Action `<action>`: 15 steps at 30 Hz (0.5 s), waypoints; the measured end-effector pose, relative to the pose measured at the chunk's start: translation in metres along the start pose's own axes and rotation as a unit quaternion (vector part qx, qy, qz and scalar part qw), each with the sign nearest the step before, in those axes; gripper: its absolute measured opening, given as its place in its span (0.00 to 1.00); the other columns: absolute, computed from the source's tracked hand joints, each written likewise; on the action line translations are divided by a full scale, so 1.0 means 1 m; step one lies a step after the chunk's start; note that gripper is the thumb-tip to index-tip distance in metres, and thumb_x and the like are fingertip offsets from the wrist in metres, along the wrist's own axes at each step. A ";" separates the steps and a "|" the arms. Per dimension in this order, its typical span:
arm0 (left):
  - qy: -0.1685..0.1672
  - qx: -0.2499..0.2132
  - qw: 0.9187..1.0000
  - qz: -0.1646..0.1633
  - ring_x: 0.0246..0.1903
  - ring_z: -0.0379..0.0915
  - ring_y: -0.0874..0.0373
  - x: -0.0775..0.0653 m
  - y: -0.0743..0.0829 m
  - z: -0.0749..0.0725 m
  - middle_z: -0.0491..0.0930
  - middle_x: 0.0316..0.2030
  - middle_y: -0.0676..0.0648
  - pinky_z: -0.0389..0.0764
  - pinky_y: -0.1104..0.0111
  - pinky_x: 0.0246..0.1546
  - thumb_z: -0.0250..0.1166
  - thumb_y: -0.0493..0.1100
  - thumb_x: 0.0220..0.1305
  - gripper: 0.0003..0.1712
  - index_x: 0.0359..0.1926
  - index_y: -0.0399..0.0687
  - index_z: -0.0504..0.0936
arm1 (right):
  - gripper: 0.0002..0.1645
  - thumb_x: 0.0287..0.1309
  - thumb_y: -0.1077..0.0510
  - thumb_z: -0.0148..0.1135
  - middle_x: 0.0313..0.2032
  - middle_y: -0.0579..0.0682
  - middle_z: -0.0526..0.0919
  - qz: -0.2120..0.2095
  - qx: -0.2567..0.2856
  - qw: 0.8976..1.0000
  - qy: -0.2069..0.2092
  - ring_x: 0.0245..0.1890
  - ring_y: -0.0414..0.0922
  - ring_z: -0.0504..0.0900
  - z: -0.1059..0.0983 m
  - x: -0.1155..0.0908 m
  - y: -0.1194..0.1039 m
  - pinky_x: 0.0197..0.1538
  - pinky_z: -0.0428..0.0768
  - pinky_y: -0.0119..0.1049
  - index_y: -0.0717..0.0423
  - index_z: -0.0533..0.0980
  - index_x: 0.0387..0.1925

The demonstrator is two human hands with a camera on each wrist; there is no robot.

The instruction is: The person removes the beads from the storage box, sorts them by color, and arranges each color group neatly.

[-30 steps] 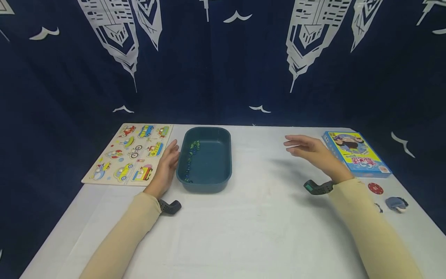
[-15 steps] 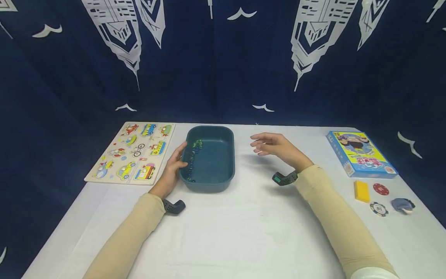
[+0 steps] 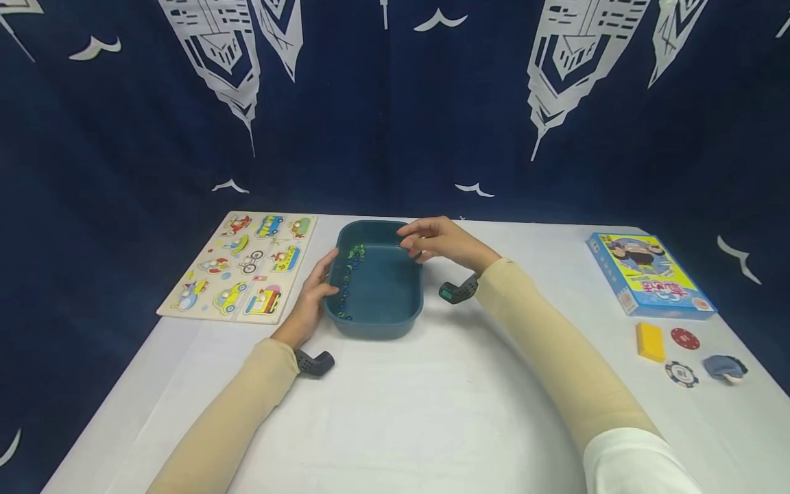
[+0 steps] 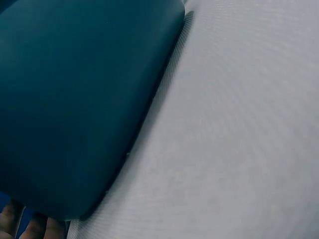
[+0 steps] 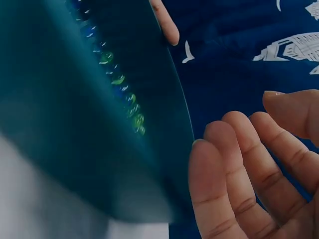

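"Our right grip (image 3: 441, 241) has swung in to the tub (image 3: 389, 288)'s two-o'clock rim."
"Yes, relaxed and released; our left grip (image 3: 310, 302) clasps its nine-o'clock wall. We see smooth, rounded-rectangular teal plastic on the desk (image 3: 444, 412), glossy green and blue beads (image 3: 356, 252) lining that side."

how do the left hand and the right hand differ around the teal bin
The left hand holds the teal bin at its left side, thumb over the rim; the right hand is by the bin's far right corner, relaxed and holding nothing. In the head view, the left hand points mostly forward, the right hand mostly leftward. Both have a dark wrist device and a cream sleeve.
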State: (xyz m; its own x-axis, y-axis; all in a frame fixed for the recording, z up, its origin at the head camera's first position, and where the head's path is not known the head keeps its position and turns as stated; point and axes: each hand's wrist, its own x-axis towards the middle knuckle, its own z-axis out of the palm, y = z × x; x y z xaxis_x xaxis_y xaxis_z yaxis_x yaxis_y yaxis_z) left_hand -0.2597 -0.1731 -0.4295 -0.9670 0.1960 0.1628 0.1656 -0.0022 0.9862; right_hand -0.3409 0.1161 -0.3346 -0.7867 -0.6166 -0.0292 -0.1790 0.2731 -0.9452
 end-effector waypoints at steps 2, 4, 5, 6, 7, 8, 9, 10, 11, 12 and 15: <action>-0.003 -0.004 1.000 0.000 0.77 0.34 0.54 0.001 0.000 0.000 0.44 0.79 0.55 0.35 0.50 0.74 0.46 0.34 0.57 0.46 0.79 0.55 0.50 | 0.27 0.67 0.62 0.58 0.52 0.58 0.83 0.005 0.002 1.000 -0.008 0.53 0.63 0.78 0.004 0.008 -0.005 0.52 0.82 0.46 0.66 0.70 0.65; -0.005 -0.005 1.000 -0.001 0.78 0.34 0.53 0.002 0.000 0.000 0.44 0.79 0.55 0.35 0.49 0.74 0.46 0.34 0.57 0.46 0.79 0.55 0.50 | 0.27 0.67 0.61 0.57 0.52 0.57 0.83 0.009 0.001 1.000 -0.017 0.53 0.62 0.78 0.007 0.016 -0.010 0.53 0.81 0.47 0.66 0.70 0.65; -0.006 -0.006 1.000 -0.002 0.78 0.34 0.53 0.002 0.000 0.000 0.44 0.79 0.55 0.35 0.48 0.74 0.46 0.34 0.57 0.46 0.79 0.55 0.50 | 0.27 0.67 0.61 0.57 0.52 0.57 0.83 0.011 -0.001 1.000 -0.020 0.53 0.60 0.79 0.009 0.020 -0.013 0.54 0.81 0.47 0.66 0.70 0.65; -0.006 -0.006 1.000 -0.002 0.78 0.34 0.52 0.002 0.000 0.000 0.43 0.79 0.55 0.35 0.47 0.73 0.46 0.34 0.57 0.46 0.79 0.54 0.50 | 0.27 0.67 0.61 0.57 0.52 0.57 0.83 0.014 -0.003 1.000 -0.023 0.53 0.59 0.80 0.011 0.024 -0.015 0.55 0.80 0.48 0.66 0.70 0.65; -0.006 -0.006 1.000 -0.003 0.78 0.34 0.52 0.002 0.000 -0.001 0.44 0.79 0.55 0.35 0.47 0.73 0.46 0.34 0.57 0.46 0.79 0.54 0.50 | 0.26 0.68 0.61 0.57 0.53 0.58 0.82 0.017 -0.005 0.999 -0.027 0.53 0.59 0.80 0.014 0.028 -0.016 0.56 0.80 0.49 0.67 0.70 0.65; -0.006 -0.004 1.000 -0.003 0.78 0.33 0.52 0.002 0.000 -0.001 0.44 0.79 0.55 0.35 0.47 0.73 0.46 0.34 0.57 0.46 0.79 0.55 0.50 | 0.26 0.68 0.61 0.57 0.54 0.59 0.82 0.022 -0.005 0.999 -0.031 0.54 0.60 0.79 0.016 0.032 -0.017 0.56 0.79 0.50 0.67 0.70 0.64; -0.006 -0.004 1.000 -0.004 0.78 0.34 0.52 0.002 0.000 -0.001 0.44 0.79 0.55 0.35 0.47 0.73 0.46 0.34 0.57 0.47 0.79 0.55 0.50 | 0.25 0.68 0.62 0.57 0.55 0.59 0.81 0.027 -0.007 0.999 -0.032 0.55 0.60 0.79 0.018 0.037 -0.018 0.57 0.79 0.50 0.66 0.71 0.64; -0.005 -0.002 1.000 -0.006 0.78 0.34 0.52 0.002 0.001 -0.001 0.43 0.79 0.55 0.35 0.47 0.73 0.46 0.34 0.57 0.47 0.79 0.55 0.50 | 0.25 0.67 0.62 0.57 0.56 0.60 0.80 0.032 -0.009 0.999 -0.033 0.56 0.60 0.79 0.021 0.041 -0.018 0.57 0.78 0.50 0.67 0.72 0.63; -0.003 -0.001 1.000 -0.008 0.78 0.34 0.52 0.001 0.001 -0.001 0.44 0.79 0.55 0.35 0.47 0.73 0.47 0.34 0.56 0.47 0.79 0.56 0.50 | 0.24 0.67 0.62 0.58 0.56 0.62 0.80 0.039 -0.010 0.999 -0.033 0.57 0.61 0.78 0.024 0.045 -0.018 0.58 0.78 0.50 0.66 0.73 0.62; -0.002 0.000 1.000 -0.008 0.78 0.33 0.53 0.001 0.001 -0.001 0.43 0.79 0.54 0.35 0.47 0.73 0.46 0.34 0.56 0.47 0.79 0.55 0.50 | 0.23 0.67 0.63 0.58 0.57 0.63 0.79 0.045 -0.011 0.998 -0.033 0.58 0.63 0.77 0.027 0.050 -0.018 0.58 0.78 0.50 0.67 0.73 0.62; 0.004 0.002 1.000 -0.012 0.78 0.32 0.54 0.000 0.002 0.000 0.44 0.79 0.54 0.35 0.48 0.74 0.47 0.34 0.55 0.47 0.79 0.56 0.50 | 0.22 0.66 0.63 0.58 0.58 0.66 0.77 0.060 -0.022 0.998 -0.025 0.58 0.63 0.77 0.037 0.063 -0.015 0.57 0.79 0.48 0.67 0.75 0.60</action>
State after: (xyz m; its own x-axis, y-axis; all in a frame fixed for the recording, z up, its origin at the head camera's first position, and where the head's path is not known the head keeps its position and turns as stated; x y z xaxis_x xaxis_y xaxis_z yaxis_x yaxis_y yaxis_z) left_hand -0.2598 -0.1731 -0.4278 -0.9721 0.1888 0.1394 0.1433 0.0071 0.9897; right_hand -0.3661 0.0461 -0.3339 -0.7734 -0.6137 -0.1588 -0.1118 0.3786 -0.9188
